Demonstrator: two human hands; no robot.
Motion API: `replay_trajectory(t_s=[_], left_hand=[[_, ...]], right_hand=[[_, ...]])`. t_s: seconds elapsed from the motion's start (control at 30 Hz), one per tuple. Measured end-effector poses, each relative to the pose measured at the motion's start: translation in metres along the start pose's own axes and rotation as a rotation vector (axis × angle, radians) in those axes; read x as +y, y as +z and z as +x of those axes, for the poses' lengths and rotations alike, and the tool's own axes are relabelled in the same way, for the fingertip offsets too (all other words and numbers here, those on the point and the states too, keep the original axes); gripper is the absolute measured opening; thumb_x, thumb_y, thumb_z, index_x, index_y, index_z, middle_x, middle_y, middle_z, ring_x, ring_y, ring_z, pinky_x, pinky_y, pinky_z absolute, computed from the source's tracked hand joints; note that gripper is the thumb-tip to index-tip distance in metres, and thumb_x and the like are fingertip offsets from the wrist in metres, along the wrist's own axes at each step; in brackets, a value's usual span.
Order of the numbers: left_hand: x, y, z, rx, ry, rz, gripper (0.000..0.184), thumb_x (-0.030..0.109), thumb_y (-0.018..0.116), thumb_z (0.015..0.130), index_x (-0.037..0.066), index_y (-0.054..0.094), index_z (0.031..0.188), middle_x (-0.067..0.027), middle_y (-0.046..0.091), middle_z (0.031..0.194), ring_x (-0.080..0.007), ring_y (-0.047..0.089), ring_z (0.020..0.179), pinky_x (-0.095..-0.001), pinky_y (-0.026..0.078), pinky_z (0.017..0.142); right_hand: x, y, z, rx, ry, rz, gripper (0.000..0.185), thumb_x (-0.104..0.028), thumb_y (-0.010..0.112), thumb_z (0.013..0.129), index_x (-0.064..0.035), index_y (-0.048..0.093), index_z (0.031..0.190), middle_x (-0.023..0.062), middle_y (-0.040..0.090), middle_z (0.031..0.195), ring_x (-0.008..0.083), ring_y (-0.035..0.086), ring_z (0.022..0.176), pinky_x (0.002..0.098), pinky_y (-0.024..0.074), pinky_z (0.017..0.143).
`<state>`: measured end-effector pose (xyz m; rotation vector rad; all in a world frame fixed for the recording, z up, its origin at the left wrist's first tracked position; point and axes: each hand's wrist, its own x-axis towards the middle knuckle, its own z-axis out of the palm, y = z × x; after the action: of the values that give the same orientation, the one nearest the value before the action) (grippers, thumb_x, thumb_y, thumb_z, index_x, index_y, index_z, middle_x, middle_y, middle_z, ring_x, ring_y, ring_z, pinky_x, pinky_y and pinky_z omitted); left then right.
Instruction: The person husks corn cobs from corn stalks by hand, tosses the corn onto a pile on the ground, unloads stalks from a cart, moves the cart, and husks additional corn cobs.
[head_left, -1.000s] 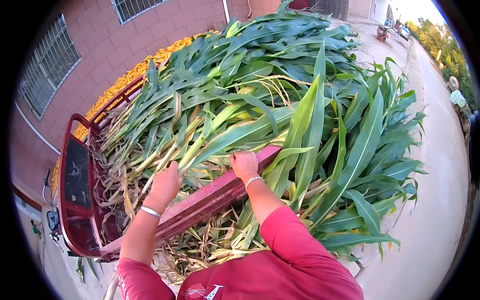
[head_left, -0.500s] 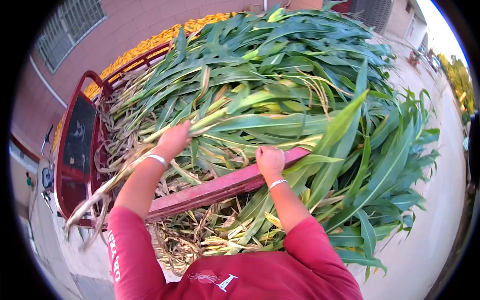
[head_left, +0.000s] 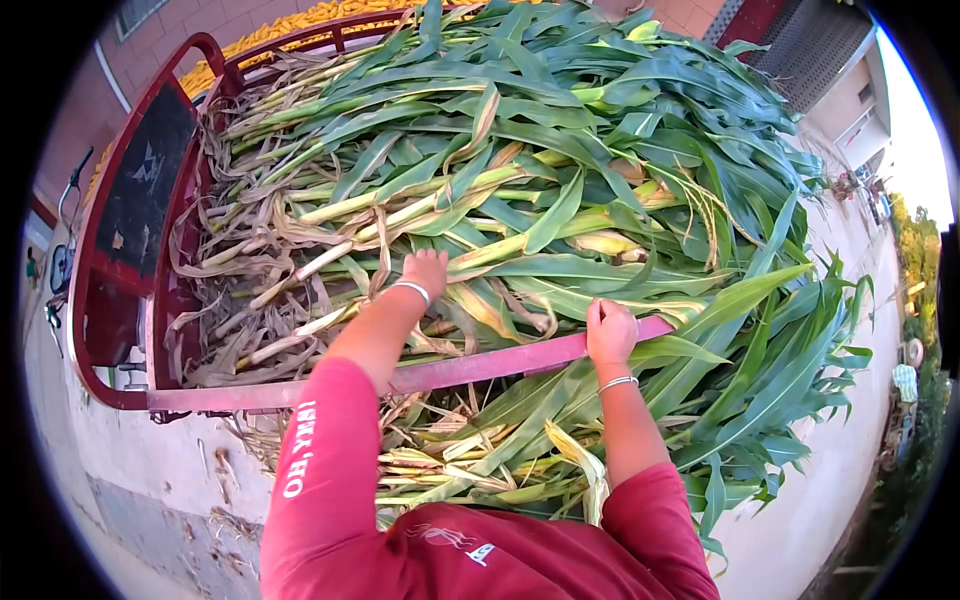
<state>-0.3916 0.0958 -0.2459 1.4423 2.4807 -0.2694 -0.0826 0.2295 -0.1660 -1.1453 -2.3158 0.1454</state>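
A heap of green and drying corn stalks (head_left: pixel 400 215) fills the cart, with dry leafy bases at the left and broad green leaves at the right. My left hand (head_left: pixel 425 274) lies on the stalks near the middle of the heap, fingers slightly apart and their tips partly hidden among leaves. Closed around the cart's red side rail (head_left: pixel 500 362) near its right end is my right hand (head_left: pixel 611 332). Long green leaves lie beside that hand. A husk-covered corn ear (head_left: pixel 605 243) shows among the stalks beyond my left hand.
The cart's red front frame (head_left: pixel 135 235) rises at the left, with part of a bicycle (head_left: pixel 62 265) beyond it. More corn stalks (head_left: pixel 470 465) lie between the rail and my body. Yellow corn cobs (head_left: pixel 300 22) line the wall behind. Concrete ground (head_left: pixel 830 440) extends at the right.
My left hand has let go of the stalk it held, which now rests on the heap. My right hand stays on the rail. The view has shifted, showing more of the cart's left side.
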Motion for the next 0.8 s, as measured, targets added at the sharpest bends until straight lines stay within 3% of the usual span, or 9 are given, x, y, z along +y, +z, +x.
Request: replay_trajectory(t_s=[0.07,0.13,0.2,0.27,0.33,0.53,0.8], left_hand=[[-0.007,-0.043,-0.042,-0.025,-0.002,-0.081,0.050,0.030,0.059,0.086,0.010,0.045,0.130,-0.0171,0.053,0.125,-0.0328,0.050,0.119,-0.0422,0.043,0.092],[-0.020,-0.064,-0.094,0.086,0.137,-0.326,0.045,0.032,0.060,0.086,0.009,0.051,0.124,-0.0171,0.060,0.116,-0.0340,0.056,0.108,-0.0414,0.046,0.089],[-0.023,-0.084,-0.158,0.066,0.058,-0.500,0.039,0.034,0.058,0.088,0.008,0.056,0.117,-0.0185,0.063,0.108,-0.0349,0.060,0.099,-0.0421,0.048,0.086],[-0.027,-0.076,-0.210,0.184,-0.041,-0.489,0.039,0.038,0.052,0.091,0.004,0.061,0.107,-0.0173,0.066,0.097,-0.0354,0.062,0.090,-0.0429,0.049,0.081],[-0.032,-0.058,-0.247,0.222,-0.189,-0.551,0.039,0.040,0.050,0.092,0.005,0.065,0.099,-0.0186,0.067,0.095,-0.0364,0.063,0.089,-0.0439,0.049,0.080],[-0.031,-0.012,-0.254,0.345,-0.558,-0.287,0.048,0.045,0.040,0.095,0.007,0.069,0.087,-0.0201,0.066,0.080,-0.0384,0.064,0.081,-0.0465,0.050,0.076],[-0.025,-0.019,-0.254,0.507,-0.620,-0.393,0.045,0.043,0.041,0.095,0.008,0.066,0.081,-0.0192,0.065,0.077,-0.0392,0.061,0.076,-0.0484,0.046,0.069]], right_hand=[[0.002,0.002,-0.002,0.061,-0.027,-0.006,0.028,-0.024,0.058,0.083,-0.0066,0.058,0.061,0.0146,0.062,0.067,0.0336,0.059,0.067,0.0450,0.0463,0.064],[0.000,-0.001,-0.003,0.042,-0.036,-0.014,0.028,-0.025,0.058,0.083,-0.0069,0.060,0.062,0.0144,0.062,0.068,0.0330,0.060,0.067,0.0450,0.0466,0.064],[-0.002,-0.002,-0.003,0.024,-0.029,-0.073,0.027,-0.025,0.057,0.083,-0.0073,0.061,0.063,0.0136,0.063,0.068,0.0325,0.061,0.067,0.0446,0.0472,0.065],[-0.004,-0.004,-0.002,-0.013,-0.034,-0.072,0.027,-0.026,0.058,0.082,-0.0078,0.062,0.062,0.0127,0.063,0.067,0.0323,0.061,0.064,0.0438,0.0475,0.064],[0.002,0.000,-0.003,0.015,-0.109,-0.103,0.028,-0.027,0.058,0.081,-0.0085,0.062,0.061,0.0122,0.063,0.065,0.0316,0.061,0.062,0.0434,0.0475,0.063],[0.008,-0.002,-0.005,0.045,-0.155,-0.024,0.028,-0.028,0.059,0.079,-0.0094,0.062,0.058,0.0105,0.063,0.063,0.0286,0.061,0.059,0.0413,0.0472,0.061],[0.007,-0.014,-0.005,0.014,-0.197,0.036,0.025,-0.027,0.058,0.080,-0.0090,0.064,0.063,0.0096,0.065,0.067,0.0283,0.061,0.063,0.0410,0.0464,0.064]])
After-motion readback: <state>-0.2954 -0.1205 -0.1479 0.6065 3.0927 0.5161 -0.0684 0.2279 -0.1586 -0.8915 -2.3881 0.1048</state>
